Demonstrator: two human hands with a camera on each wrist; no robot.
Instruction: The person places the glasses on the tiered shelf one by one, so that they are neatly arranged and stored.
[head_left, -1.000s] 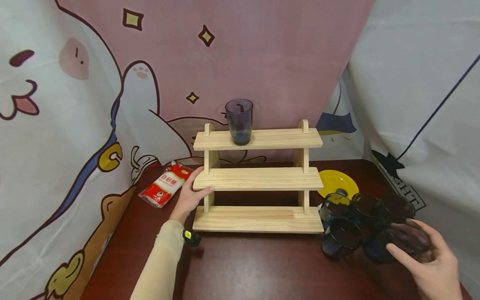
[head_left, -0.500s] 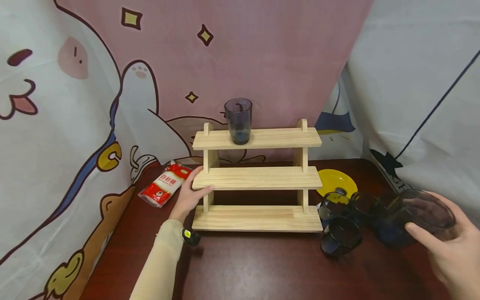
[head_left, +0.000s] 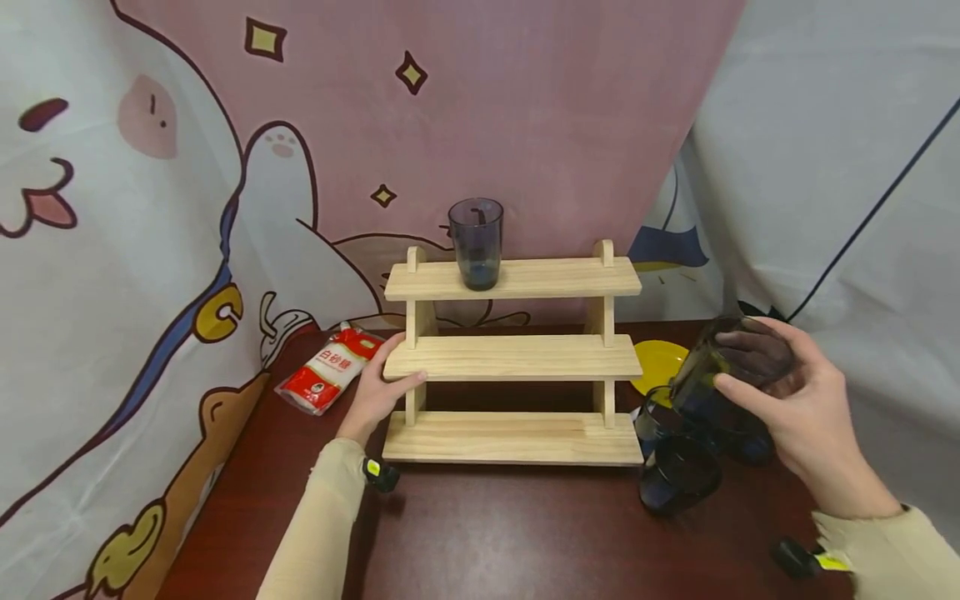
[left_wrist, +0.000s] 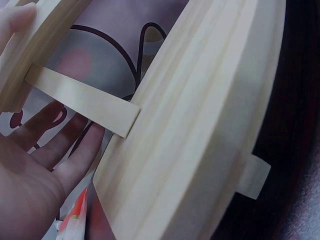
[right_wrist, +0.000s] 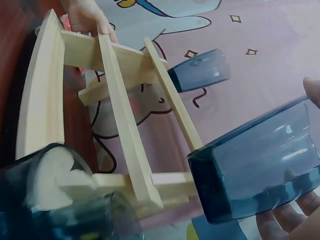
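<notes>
My left hand (head_left: 375,396) grips the left end of the middle board of a three-tier wooden display shelf (head_left: 513,358). In the left wrist view its thumb lies over the board, with the fingers (left_wrist: 82,155) behind it. My right hand (head_left: 813,408) holds a dark blue glass tumbler (right_wrist: 265,160), tilted and raised over several other tumblers to the right of the shelf. One of those, a dark tumbler (head_left: 678,475), stands nearest the front. Another blue tumbler (head_left: 477,246) stands upright on the top board, left of its middle.
A yellow plate (head_left: 651,362) lies behind the tumblers, partly hidden. To the left of the shelf is a red and white bag of sugar (head_left: 330,371). The dark red table (head_left: 495,533) extends in front, and printed cloth hangs behind and at both sides.
My right hand first drew its tumbler up and right from the group, then moved it left and farther back, toward the shelf. The left hand and the shelf have stayed put.
</notes>
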